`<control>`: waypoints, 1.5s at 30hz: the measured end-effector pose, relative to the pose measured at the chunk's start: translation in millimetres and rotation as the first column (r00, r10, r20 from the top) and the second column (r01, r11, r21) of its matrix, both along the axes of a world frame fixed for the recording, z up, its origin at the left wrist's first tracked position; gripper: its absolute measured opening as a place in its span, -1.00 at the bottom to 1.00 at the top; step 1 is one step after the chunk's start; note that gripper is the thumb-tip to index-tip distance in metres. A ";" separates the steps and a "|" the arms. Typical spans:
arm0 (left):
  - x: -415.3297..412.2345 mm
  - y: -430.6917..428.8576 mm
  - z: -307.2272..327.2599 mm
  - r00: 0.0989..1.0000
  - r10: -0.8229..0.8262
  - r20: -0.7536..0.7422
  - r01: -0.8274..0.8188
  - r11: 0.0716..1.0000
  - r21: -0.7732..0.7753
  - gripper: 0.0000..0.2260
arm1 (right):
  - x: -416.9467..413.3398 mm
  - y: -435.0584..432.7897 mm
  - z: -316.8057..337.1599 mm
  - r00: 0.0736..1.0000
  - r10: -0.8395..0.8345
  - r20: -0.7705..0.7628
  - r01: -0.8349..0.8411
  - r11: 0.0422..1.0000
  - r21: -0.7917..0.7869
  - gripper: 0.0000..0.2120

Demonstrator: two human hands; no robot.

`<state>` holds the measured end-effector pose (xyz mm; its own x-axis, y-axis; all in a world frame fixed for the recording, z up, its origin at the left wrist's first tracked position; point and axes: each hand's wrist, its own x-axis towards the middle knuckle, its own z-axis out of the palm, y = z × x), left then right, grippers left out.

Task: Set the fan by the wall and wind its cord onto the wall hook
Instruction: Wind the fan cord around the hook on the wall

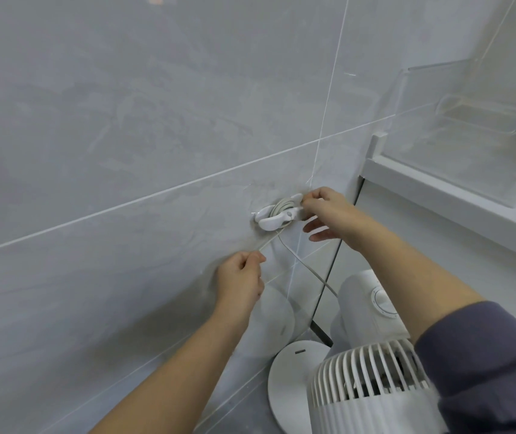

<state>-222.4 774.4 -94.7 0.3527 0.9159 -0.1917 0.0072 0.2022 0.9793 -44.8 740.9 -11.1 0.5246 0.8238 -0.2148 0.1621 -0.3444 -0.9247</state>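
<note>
The fan (pixel 366 383) stands on the floor beside the tiled wall (pixel 125 120). Left hand (pixel 242 277) fingers pinch the cord (pixel 300 258) below the wall hook (pixel 277 214). Right hand (pixel 328 211) thumb and forefinger apparently hold the coiled turns at the hook, other fingers extended.

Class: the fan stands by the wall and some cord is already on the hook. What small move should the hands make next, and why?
Probably one more loop: the left hand pinches a taut strand of cord below the wall hook, where the right hand steadies the coils, and slack cord runs down toward the fan.
</note>
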 end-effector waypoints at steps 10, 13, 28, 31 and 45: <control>-1.1 -3.5 22.6 0.941 0.128 0.312 -0.040 0.961 -0.273 -0.82 | -2.3 0.4 -8.2 0.995 0.055 -0.077 -0.056 0.998 0.000 -0.65; -2.9 -5.4 28.3 0.928 0.122 0.351 -0.043 0.974 -0.224 -0.80 | -2.1 -0.2 -9.3 0.999 0.031 -0.036 -0.031 0.999 -0.017 -0.63; -11.8 -9.6 38.2 0.939 0.133 0.316 -0.138 0.990 -0.005 -0.78 | -35.7 -2.2 3.9 0.480 0.106 0.871 -0.348 0.934 0.078 -0.91; -13.3 -12.3 40.1 0.946 0.137 0.293 -0.157 0.986 0.048 -0.80 | -38.9 0.1 0.5 0.358 0.101 0.928 -0.319 0.948 0.020 -0.73; -35.7 -17.6 26.6 0.988 0.057 0.144 -0.108 0.918 0.381 -0.74 | -40.9 9.3 0.2 0.549 -0.001 0.836 -0.227 0.962 0.150 -0.80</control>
